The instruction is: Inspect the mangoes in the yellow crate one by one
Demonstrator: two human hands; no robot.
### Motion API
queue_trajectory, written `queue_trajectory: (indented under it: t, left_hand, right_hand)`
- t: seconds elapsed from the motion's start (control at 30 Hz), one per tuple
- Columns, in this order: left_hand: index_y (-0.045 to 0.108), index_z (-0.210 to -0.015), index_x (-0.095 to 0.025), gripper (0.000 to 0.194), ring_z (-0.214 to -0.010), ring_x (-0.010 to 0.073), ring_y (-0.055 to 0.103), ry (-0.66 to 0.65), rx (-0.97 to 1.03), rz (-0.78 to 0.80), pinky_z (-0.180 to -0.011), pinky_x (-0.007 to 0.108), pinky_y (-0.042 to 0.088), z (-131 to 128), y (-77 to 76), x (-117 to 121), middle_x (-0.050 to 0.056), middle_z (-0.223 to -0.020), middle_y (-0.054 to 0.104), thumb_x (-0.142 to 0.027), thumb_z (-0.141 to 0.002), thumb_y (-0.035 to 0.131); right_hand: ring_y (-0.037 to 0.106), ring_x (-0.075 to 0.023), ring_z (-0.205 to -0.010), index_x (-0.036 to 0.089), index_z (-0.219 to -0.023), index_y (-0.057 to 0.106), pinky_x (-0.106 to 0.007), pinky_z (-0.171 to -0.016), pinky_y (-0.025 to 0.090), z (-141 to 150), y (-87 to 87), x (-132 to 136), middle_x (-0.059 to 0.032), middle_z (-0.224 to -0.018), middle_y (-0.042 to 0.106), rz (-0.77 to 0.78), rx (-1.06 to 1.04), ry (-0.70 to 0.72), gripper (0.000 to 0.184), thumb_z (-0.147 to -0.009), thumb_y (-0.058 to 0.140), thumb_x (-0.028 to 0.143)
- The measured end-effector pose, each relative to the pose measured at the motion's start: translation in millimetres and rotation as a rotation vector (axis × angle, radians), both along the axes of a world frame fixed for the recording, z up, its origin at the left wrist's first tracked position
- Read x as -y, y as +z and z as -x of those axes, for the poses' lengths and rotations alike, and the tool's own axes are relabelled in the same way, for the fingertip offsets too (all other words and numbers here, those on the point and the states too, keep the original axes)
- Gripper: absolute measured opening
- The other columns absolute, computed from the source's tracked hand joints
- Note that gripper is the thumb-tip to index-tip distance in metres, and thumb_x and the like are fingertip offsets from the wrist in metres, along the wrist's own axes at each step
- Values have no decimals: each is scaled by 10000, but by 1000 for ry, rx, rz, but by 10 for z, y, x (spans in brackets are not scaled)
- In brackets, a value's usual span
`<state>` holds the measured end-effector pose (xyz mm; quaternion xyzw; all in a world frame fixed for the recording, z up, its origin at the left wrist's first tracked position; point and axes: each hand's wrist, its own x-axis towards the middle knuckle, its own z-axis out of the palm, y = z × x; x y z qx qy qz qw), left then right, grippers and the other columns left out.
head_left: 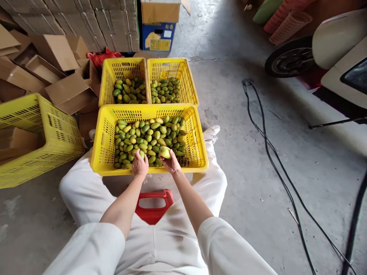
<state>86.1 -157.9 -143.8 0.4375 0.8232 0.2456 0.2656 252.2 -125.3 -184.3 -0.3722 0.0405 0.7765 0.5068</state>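
Over the near edge of the large yellow crate, my left hand is closed round a green mango, mostly hidden by the fingers. My right hand grips a larger pale green mango, held up above the pile. Below both hands, many green and yellowish mangoes cover the crate's bottom. Two smaller yellow crates stand against its far side. The left one holds green to yellow mangoes, and the right one has mostly greener ones.
Another yellow crate with cardboard inside stands at left, near a heap of open cartons. Stacked flat cardboard and a blue box are behind. A red stool is beneath me. Black cables and a wheeled vehicle lie right.
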Motion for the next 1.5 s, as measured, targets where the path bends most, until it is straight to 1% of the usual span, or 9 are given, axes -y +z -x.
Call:
queue_trajectory:
  t: [0.17,0.47,0.7,0.83,0.97,1.07,1.17,1.33,1.5]
  left_hand:
    - [673,-1384,-172,413,-964,386,733,3,40,8,-770,397,440,12,-80,20,256,-1320,753,-319,-1006,754]
    - [751,-1236,-234,319,-1156,374,703,32,310,-175,-817,373,510,97,-135,91,195,-1335,721,-303,-936,836]
    - [735,-1344,-225,459,-674,179,584,66,1073,-131,-568,286,455,614,-147,4,23,-846,658,-476,-960,720]
    - [795,-1275,-236,594,-792,144,654,165,1183,-218,-649,251,498,862,-134,-15,58,-1086,774,-343,-729,1002]
    - [808,-1000,-186,578,-807,160,676,344,1331,-283,-706,258,531,965,-240,32,56,-941,774,-304,-533,1127]
    - [742,-873,-203,549,-746,155,632,399,1384,-334,-664,264,526,1003,-276,50,17,-803,680,-597,-658,1056]
    - [629,-770,-219,616,-643,120,511,435,1419,-375,-604,251,497,1025,-211,45,-22,-718,538,-774,-784,896]
    - [596,-802,-215,525,-716,121,582,460,1356,-382,-719,275,571,977,-78,66,-14,-792,575,-645,-820,897]
    - [718,-1017,-196,477,-630,116,554,343,1301,-308,-548,246,417,832,-69,106,1,-817,657,-450,-735,1007]
  right_hand:
    - [781,-204,-902,248,-1103,715,-240,-601,604,-18,-75,0,-44,-1058,845,-28,-13,8,310,-896,898,388]
    - [720,-164,-726,237,-1064,707,-260,-599,635,-54,55,23,-22,-907,790,54,-66,-46,264,-945,793,456]
    - [789,-188,-806,226,-1209,727,-252,-607,661,-41,65,39,-52,-966,820,88,-115,16,344,-1046,743,528]
    - [763,-154,-706,288,-1318,695,-177,-466,554,-62,39,22,12,-896,794,24,-158,-27,289,-1065,709,429]
    - [818,-173,-803,275,-1145,721,-245,-622,677,-51,-36,69,7,-953,828,29,-67,-94,271,-939,858,386]
    - [837,-197,-902,270,-1038,723,-303,-757,719,-33,-76,130,-17,-1054,856,17,16,-144,349,-830,956,425]
    - [831,-204,-945,285,-1164,751,-340,-807,728,-36,-78,156,-24,-1138,855,-3,35,-119,442,-821,943,487]
    - [822,-206,-916,321,-1263,745,-397,-874,745,-50,-73,109,22,-985,819,23,44,-105,447,-858,908,419]
    - [834,-255,-1031,265,-1209,760,-416,-831,753,-38,-46,116,-70,-1138,848,65,12,-69,355,-948,856,486]
